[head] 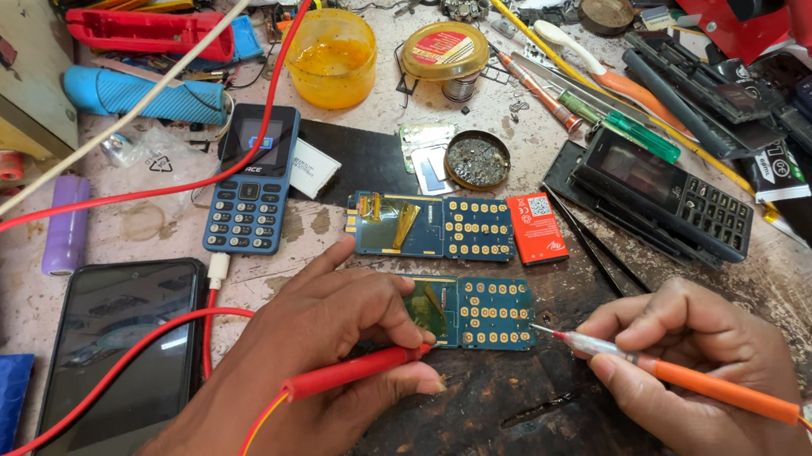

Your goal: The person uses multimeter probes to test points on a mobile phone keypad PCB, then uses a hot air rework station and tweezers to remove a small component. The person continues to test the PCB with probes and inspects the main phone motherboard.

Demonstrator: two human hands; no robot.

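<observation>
A cluttered, scorched repair bench [508, 428], dark and pitted under the hands, fills the view from above.

The left hand [330, 362] lies flat-knuckled on the bench, fingers [375, 317] curled together and clamped around a red plastic test probe [351, 372]. The probe lies nearly level, its tip just past the fingertips and meeting the left edge of a small blue-green phone circuit board with rows of gold keypad contacts [480, 313]. The hand's heel rests on the bench, which looks like a way to steady the tip.

The right hand [686, 354] mirrors it: fingers pinched shut on an orange-handled probe with a fine metal needle [641, 359]. The needle reaches out beyond the fingertips to the board's right edge. So the board sits directly between the two sets of fingertips, touched from both sides.

Beyond the left fingertips lies a second, similar blue-green circuit board [431, 225], with a small red rectangular battery [537, 227] beside it. Further out past the left knuckles rests a dark blue keypad phone [250, 182]. To the outside of the left wrist lies a large black smartphone, screen dark [115, 379], crossed by a thin red wire [91, 392] trailing from the probe. Beyond the right fingertips sits an opened black keypad phone casing [663, 189]. Far past both hands stand an orange translucent plastic tub [333, 57] and a round tin with a red label [445, 50].
</observation>
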